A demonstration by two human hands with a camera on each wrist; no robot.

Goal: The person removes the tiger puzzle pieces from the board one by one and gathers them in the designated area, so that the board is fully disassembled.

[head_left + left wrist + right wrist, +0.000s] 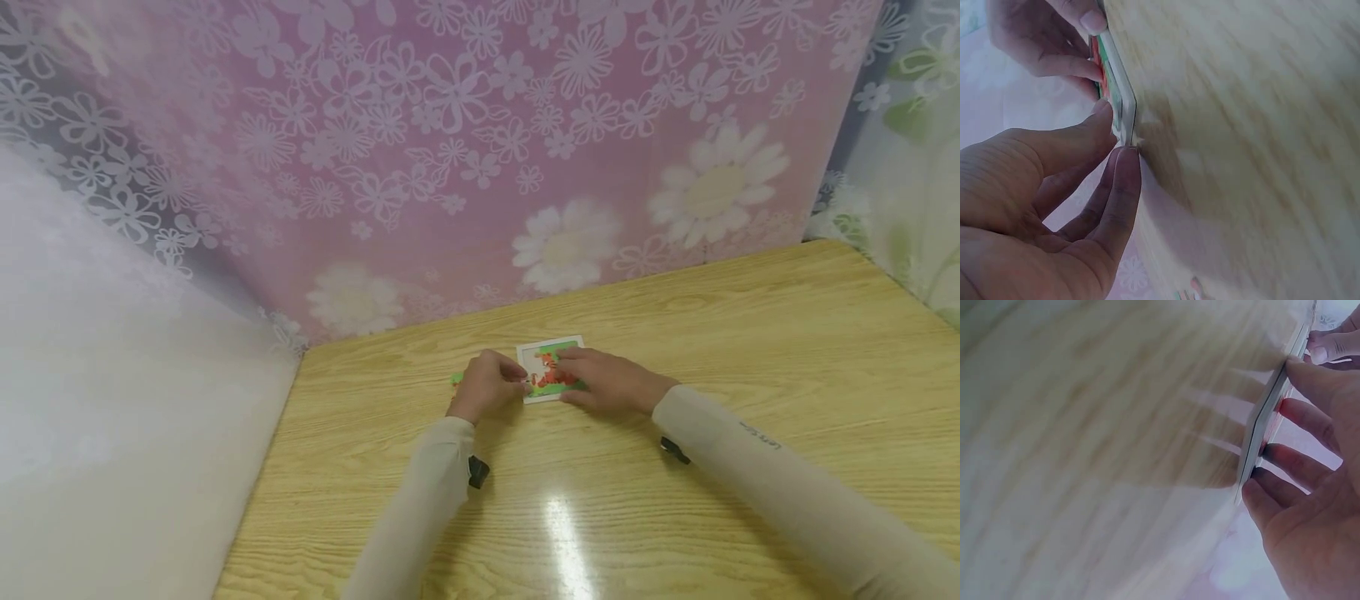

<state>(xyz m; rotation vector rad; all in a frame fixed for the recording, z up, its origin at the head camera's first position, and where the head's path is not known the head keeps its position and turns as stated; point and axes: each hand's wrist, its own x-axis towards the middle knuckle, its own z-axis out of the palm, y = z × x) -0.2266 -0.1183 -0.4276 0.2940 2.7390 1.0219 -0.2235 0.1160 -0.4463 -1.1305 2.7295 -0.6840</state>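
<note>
A small jigsaw puzzle (557,388) with a white frame lies on the wooden table, its picture showing an orange-red cartoon figure on green. Part of the tray, upper left, shows pale grey. At the puzzle's left edge my left hand (489,383) pinches with thumb and fingertips, the frame edge (1127,100) between them. Whether a loose piece sits under those fingertips is hidden. My right hand (611,381) rests over the right side, fingers spread and nearly straight on the picture. Its thumb (1310,378) touches the frame's near edge.
Colourful puzzle pieces (456,379) lie left of my left hand, mostly hidden behind it. The wood-grain table (637,508) stretches around the puzzle. A pink flowered curtain (450,208) hangs along the back edge, and a white surface (112,417) borders the left.
</note>
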